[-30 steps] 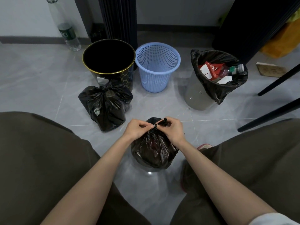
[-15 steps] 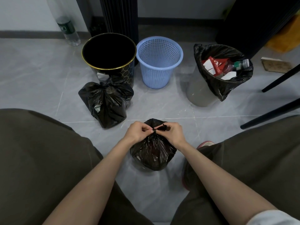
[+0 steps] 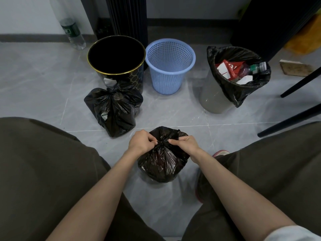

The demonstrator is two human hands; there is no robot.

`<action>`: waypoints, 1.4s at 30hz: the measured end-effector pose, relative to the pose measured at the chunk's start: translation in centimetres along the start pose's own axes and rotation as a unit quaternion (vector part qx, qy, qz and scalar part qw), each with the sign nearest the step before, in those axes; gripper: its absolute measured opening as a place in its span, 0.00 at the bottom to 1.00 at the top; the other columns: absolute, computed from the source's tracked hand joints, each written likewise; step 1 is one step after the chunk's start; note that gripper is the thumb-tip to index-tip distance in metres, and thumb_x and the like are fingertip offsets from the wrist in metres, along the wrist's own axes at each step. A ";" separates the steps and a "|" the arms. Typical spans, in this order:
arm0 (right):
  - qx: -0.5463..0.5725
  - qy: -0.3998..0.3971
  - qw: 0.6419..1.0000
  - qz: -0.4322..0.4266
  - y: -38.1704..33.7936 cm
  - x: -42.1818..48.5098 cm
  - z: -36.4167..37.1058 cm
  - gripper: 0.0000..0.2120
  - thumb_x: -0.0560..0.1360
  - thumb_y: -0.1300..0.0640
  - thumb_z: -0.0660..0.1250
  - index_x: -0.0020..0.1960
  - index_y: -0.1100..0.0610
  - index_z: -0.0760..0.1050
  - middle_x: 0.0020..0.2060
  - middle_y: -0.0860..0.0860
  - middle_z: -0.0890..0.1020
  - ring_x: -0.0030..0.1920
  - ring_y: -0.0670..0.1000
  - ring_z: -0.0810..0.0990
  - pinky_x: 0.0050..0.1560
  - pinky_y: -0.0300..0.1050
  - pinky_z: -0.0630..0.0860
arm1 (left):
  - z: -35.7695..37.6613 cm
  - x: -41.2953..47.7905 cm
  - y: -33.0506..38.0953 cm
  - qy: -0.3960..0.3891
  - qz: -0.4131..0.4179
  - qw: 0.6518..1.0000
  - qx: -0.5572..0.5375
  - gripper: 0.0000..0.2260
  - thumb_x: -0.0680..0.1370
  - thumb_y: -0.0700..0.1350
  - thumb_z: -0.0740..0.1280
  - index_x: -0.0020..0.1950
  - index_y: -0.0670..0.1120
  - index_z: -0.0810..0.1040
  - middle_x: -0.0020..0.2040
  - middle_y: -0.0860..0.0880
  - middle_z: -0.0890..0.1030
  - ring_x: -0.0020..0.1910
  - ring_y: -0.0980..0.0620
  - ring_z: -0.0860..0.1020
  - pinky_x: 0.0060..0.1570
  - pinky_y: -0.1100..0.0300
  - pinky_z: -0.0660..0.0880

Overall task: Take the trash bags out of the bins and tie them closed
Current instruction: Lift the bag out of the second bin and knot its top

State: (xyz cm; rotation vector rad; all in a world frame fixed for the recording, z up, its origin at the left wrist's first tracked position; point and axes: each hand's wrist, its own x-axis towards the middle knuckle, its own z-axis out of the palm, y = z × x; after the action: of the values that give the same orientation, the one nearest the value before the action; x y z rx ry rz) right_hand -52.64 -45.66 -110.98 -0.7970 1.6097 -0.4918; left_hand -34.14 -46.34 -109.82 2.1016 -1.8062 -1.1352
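caller: hands, where are they?

watcher: both are on the small black trash bag (image 3: 163, 166), which sits on the grey floor tiles (image 3: 43, 80) between the person's knees. the left hand (image 3: 141, 142) has its fingers curled in and pinches the twisted neck (image 3: 162, 143) of the bag from the left side. the right hand (image 3: 186, 144) pinches the same neck from the right with thumb and forefinger. its other fingers are curled over a loose flap of plastic.

caller: so it's tied?

watcher: the plastic is gathered into a thin twist between the two hands. whether a finished knot sits there, i cannot tell.

caller: and the other bags?

watcher: a larger black bag (image 3: 112, 110) stands knotted on the floor, touching the front of the black bin with the gold rim (image 3: 137, 79). the inside of that bin is just dark. a blue mesh basket (image 3: 169, 79) stands just to its right. further right, well apart, a grey bin (image 3: 211, 101) has a black liner (image 3: 231, 91) folded over its rim. a red and white carton (image 3: 227, 68) and a plastic bottle (image 3: 257, 66) lie in it.

caller: anything else around?

watcher: a clear bottle with a green label (image 3: 73, 32) stands by the wall at the back left, and black furniture legs (image 3: 295, 84) slant in at the right edge.
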 end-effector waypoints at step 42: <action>-0.433 0.085 0.860 -0.256 -3.5 0.8 1.0 0.11 0.78 0.58 0.60 0.60 0.57 0.73 0.53 0.59 0.81 0.55 0.61 0.78 0.53 0.50 0.73 | -4.4 1.4 1.3 0.027 -0.039 0.977 -0.210 0.08 0.76 0.38 0.64 0.51 0.45 0.80 0.49 0.44 0.83 0.53 0.46 0.80 0.61 0.54 0.74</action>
State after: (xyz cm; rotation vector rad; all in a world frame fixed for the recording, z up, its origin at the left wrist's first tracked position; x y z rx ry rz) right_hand -50.87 -48.48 -109.21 -1.9409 1.7708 -0.1740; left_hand -32.49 -49.52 -106.62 1.9417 -1.3231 -1.3251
